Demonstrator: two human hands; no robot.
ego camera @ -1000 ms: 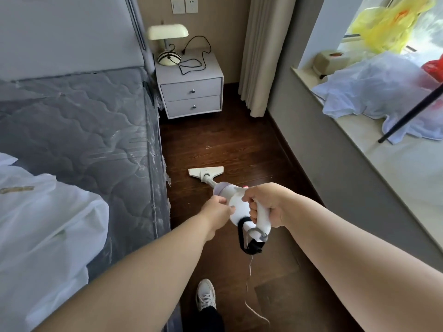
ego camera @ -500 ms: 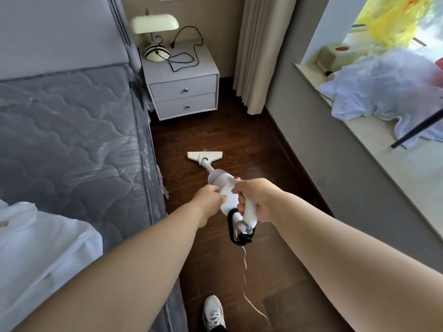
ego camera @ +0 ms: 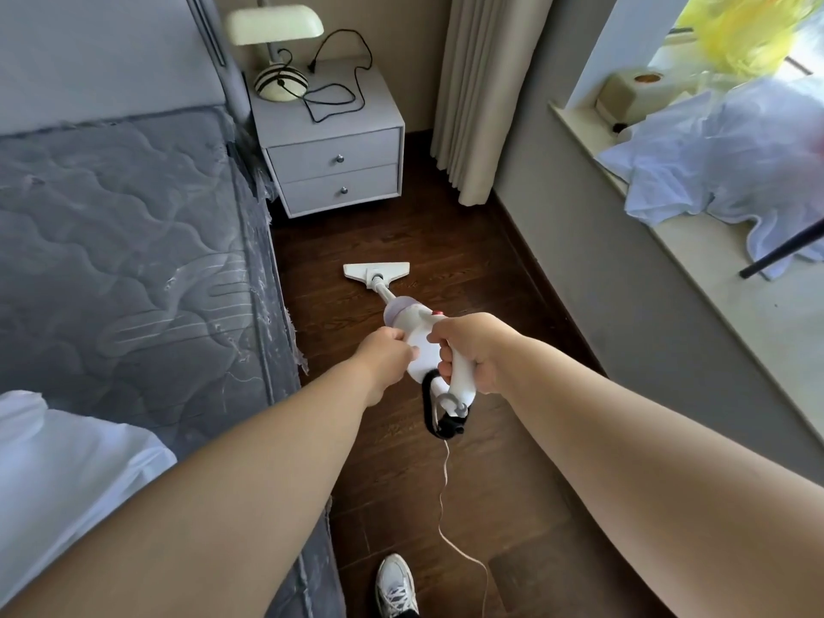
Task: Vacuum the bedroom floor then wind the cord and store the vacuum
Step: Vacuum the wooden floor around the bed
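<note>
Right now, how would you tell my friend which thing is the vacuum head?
Find the dark floor strip between the bed and the window wall. Ahead of the nightstand lies the vacuum head, flat on the boards. It is the only white, wedge-shaped piece there, joined by a thin tube to the vacuum both hands grip.

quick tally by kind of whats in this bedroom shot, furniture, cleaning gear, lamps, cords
Furniture: 2, the bed and the nightstand
Cleaning gear: 1, the vacuum, gripped by the left hand and right hand
Lamps: 1, the lamp
Cords: 2, the black cord and the vacuum cord
Total: 6
</note>
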